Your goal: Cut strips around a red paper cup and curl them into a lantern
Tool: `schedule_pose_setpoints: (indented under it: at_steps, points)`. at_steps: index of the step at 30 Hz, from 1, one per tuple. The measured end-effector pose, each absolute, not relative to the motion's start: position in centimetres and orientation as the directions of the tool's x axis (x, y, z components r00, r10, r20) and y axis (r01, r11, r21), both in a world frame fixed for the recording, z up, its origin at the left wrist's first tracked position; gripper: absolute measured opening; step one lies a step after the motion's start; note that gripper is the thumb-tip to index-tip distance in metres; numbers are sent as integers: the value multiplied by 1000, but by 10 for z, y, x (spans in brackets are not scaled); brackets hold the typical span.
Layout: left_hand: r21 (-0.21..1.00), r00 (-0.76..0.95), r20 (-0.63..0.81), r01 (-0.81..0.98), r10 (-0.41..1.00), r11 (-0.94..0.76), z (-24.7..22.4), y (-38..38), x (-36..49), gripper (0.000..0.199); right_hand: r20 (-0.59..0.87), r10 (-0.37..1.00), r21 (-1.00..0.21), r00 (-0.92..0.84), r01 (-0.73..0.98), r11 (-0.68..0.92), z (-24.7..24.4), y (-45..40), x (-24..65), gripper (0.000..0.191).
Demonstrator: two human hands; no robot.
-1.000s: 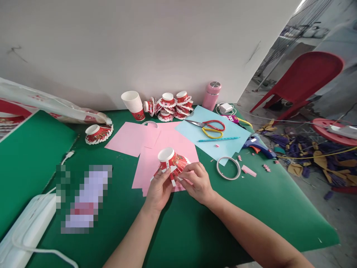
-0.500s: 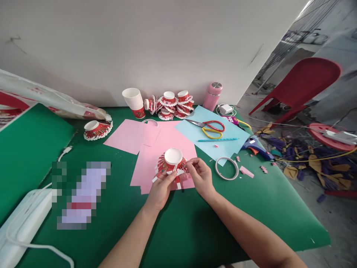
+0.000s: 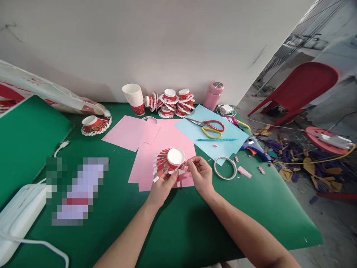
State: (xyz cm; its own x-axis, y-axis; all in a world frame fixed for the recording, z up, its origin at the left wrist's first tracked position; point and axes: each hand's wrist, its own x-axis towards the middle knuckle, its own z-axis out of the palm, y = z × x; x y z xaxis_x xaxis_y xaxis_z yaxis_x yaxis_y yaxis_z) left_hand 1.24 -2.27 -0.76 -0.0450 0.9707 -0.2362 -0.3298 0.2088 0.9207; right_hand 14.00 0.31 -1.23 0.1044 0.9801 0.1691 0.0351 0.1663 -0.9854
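A red paper cup with a white base (image 3: 176,156) and sides cut into spread strips is over the pink sheets (image 3: 135,178). My left hand (image 3: 163,186) holds it from the lower left, thumb and fingers closed on its strips. At its right side my right hand (image 3: 199,173) is pinched at the strips' edge; what lies between those fingertips is too small to make out. A stack of white cups (image 3: 132,96) and several cut red cups (image 3: 169,97) stand by the wall. One more cut cup (image 3: 95,125) sits at the left.
Scissors (image 3: 212,128) and a blue pencil (image 3: 217,140) lie on blue paper (image 3: 233,132). Nearby are a tape roll (image 3: 225,168), a glue gun (image 3: 256,149), pink scraps (image 3: 244,171) and a pink bottle (image 3: 214,96). A white power strip (image 3: 19,212) lies left.
The cup has turned and tilted slightly in my left hand, showing more strips on its left. My right hand stays pinched at its right side. The view has shifted slightly.
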Motion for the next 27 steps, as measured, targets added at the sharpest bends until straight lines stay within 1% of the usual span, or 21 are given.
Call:
schedule_pose_setpoints:
  at_steps: [3, 4, 6, 8, 11, 14, 16, 19, 23, 27]
  points:
    - [935, -78, -235, -292, 969, 203, -10, -23, 13, 28, 196, 972, -979, 127, 74, 188, -10, 1, 139, 14]
    - [934, -86, -241, -291, 967, 207, -11, -23, 13, 29, 229, 965, -971, 126, 105, 217, -9, -1, 139, 12]
    - [928, -103, -255, -305, 962, 213, -12, -23, 14, 30, 343, 935, -925, 90, 203, 320, -6, -3, 139, 8]
    - [913, -124, -272, -346, 954, 216, -13, -23, 14, 29, 495, 869, -829, -8, 295, 475, -2, -5, 140, 6]
    - [853, -130, -319, -472, 939, 224, -14, -21, 12, 24, 671, 715, -639, -198, 334, 693, 2, -6, 143, 12]
    - [754, -84, -351, -616, 933, 228, -11, -18, 9, 20, 735, 593, -473, -329, 377, 796, 1, -4, 144, 14]
    - [715, -58, -346, -662, 936, 223, -8, -17, 7, 19, 733, 559, -398, -388, 422, 814, -1, -3, 144, 16]
    - [722, -95, -330, -666, 939, 186, -4, -15, 7, 19, 701, 563, -368, -437, 454, 811, -3, -1, 145, 18]
    - [783, -228, -316, -611, 921, 117, -3, -15, 7, 22, 663, 592, -412, -458, 436, 800, -1, -3, 147, 23]
    - [826, -309, -317, -554, 897, 101, -8, -16, 6, 24, 674, 599, -444, -433, 411, 796, 2, -6, 147, 29]
